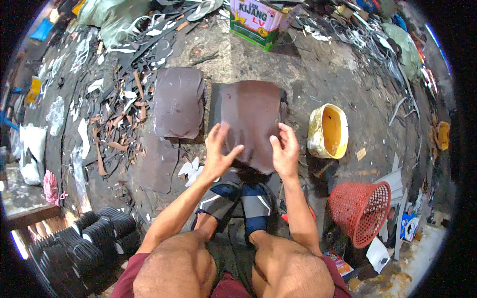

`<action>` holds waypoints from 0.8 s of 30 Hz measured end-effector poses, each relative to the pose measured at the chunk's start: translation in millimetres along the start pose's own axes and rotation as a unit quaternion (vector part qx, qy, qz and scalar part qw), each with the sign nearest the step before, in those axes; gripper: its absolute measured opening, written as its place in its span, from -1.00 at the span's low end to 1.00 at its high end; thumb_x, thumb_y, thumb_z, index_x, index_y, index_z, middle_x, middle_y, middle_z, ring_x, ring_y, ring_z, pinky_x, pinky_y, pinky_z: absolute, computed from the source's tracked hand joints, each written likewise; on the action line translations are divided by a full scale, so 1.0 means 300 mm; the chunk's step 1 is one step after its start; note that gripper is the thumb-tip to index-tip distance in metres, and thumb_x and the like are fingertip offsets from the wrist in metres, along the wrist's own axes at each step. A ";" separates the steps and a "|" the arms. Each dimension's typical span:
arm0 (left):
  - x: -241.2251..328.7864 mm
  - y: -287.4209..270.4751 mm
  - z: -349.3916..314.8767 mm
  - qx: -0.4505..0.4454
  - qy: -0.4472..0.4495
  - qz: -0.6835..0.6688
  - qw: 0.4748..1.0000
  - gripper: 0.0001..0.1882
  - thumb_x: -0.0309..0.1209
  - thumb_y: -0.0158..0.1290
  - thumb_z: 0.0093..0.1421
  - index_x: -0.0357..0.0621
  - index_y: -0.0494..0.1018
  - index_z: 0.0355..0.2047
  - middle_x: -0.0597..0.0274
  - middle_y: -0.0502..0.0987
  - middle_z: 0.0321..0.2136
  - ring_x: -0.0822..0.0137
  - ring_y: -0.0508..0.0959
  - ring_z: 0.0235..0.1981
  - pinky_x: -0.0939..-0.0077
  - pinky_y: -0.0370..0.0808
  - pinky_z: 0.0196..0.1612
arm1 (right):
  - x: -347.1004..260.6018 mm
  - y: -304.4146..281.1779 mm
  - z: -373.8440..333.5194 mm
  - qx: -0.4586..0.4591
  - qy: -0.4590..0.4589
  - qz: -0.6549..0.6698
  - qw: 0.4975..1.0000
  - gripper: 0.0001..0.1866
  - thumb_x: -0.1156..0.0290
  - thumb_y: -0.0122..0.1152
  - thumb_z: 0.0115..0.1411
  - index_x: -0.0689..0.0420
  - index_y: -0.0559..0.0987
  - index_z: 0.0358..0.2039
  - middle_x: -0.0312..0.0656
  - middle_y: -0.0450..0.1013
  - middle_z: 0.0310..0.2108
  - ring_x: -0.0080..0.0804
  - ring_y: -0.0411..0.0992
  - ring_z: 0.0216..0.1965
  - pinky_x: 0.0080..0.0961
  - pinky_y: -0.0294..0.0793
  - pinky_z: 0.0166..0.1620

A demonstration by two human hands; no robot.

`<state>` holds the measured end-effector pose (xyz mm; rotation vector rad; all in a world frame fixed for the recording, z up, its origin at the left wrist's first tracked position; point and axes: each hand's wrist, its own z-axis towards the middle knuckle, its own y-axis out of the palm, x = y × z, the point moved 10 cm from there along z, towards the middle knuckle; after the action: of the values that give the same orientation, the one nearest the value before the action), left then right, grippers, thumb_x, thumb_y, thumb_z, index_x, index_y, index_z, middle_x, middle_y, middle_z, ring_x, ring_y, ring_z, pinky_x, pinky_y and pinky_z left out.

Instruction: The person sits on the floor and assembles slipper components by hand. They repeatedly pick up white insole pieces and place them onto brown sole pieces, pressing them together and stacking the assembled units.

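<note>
Between my hands lies a stack topped by dark brown sheets (251, 119), glossy and curved over at the near end. My left hand (218, 153) hovers at its left edge with fingers spread, slightly blurred at the tips. At the right edge my right hand (285, 149) has its fingers apart, thumb toward the sheets, grasping nothing. Whether the fingertips touch the sheets is hard to tell. To the left sits a second pile of brown cut sheets (179, 102) with rounded corners. A flat brown piece (160, 166) lies on the floor nearer me.
A yellow tub (328, 131) with amber contents stands to the right, before a red perforated basket (360, 213). Scraps (119, 124) litter the left floor. Stacked black soles (84, 243) fill the lower left. A printed tin (253, 25) stands at the back.
</note>
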<state>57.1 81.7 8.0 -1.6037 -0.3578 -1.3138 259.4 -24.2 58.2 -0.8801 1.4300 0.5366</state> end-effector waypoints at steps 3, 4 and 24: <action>-0.031 -0.078 0.043 -0.017 -0.210 -0.486 0.848 -0.33 -0.44 0.39 0.14 -0.24 0.42 0.25 0.07 0.56 0.09 0.30 0.57 0.04 0.39 0.50 0.11 | -0.174 0.026 -0.012 -0.049 -0.053 0.106 0.992 -0.40 0.46 0.24 0.34 0.28 0.33 0.35 -0.02 0.42 0.24 -0.23 0.42 0.22 -0.31 0.45 0.23; -0.042 -0.170 0.075 0.019 -0.189 -0.443 0.876 -0.38 -0.48 0.35 0.17 -0.24 0.44 0.23 0.12 0.61 0.03 0.34 0.60 -0.01 0.43 0.51 0.09 | -0.227 0.017 -0.013 -0.038 -0.062 0.098 0.993 -0.38 0.43 0.25 0.33 0.26 0.32 0.36 0.00 0.40 0.26 -0.18 0.42 0.22 -0.28 0.46 0.22; -0.294 -0.344 -0.355 0.116 -0.119 0.263 0.950 -0.67 -0.46 0.27 0.09 -0.15 0.63 -0.09 0.09 0.58 -0.14 0.03 0.52 -0.08 0.20 0.48 0.03 | -0.020 0.474 -0.141 -0.114 -0.278 -0.433 0.850 -0.54 -0.11 0.43 0.03 -0.03 0.66 -0.23 -0.24 0.45 -0.02 -0.19 0.37 0.07 -0.13 0.30 0.11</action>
<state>-112.0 72.9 -25.5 -1.5185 -0.1988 -0.6506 121.7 28.1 39.5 -1.3119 0.3495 0.2219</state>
